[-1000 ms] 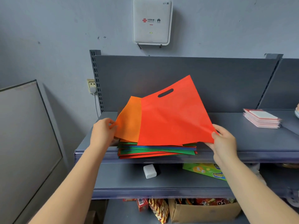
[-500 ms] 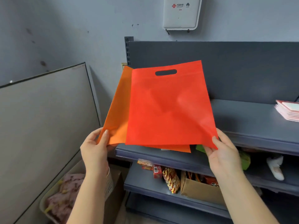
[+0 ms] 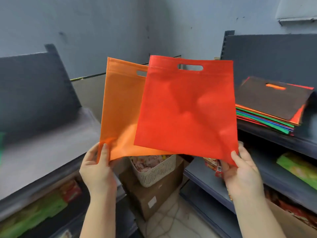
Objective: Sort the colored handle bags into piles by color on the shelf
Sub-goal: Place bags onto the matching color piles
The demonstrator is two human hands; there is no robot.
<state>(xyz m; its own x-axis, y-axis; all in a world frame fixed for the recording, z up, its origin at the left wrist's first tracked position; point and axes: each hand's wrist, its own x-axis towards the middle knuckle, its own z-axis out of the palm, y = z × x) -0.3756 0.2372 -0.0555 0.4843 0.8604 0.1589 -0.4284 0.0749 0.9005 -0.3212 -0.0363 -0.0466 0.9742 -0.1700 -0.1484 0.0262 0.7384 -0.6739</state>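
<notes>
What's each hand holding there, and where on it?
The left hand pinches the orange bag at its bottom left corner. The right hand pinches the red bag at its bottom right corner.

Small retail shop or its stockroom. Grey metal gondola shelving with slotted uprights lines two walls, carrying packaged snacks. A cardboard carton and plastic basket of goods sit on the tiled floor.
</notes>
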